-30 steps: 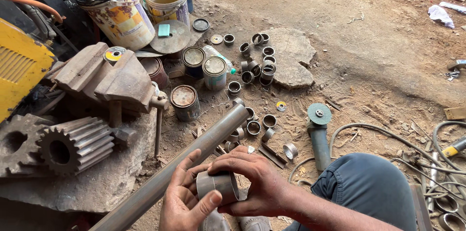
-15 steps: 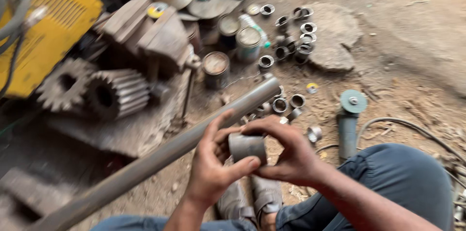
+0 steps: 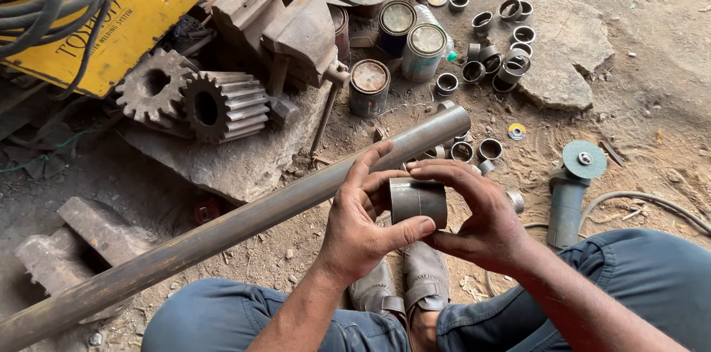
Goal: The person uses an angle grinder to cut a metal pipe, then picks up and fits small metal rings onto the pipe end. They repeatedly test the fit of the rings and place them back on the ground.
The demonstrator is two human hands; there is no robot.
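Head view: two hands, left hand [image 3: 363, 226] and right hand [image 3: 474, 208], grip one steel sleeve [image 3: 418, 202].

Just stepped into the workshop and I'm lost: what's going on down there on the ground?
A person sits on the dirt floor and holds a short metal sleeve between both hands: the left hand grips it from the side with the thumb under it, and the right hand cups its other side. A long steel pipe lies slanted behind the hands. More cut rings, tins, two gears and an angle grinder lie around.
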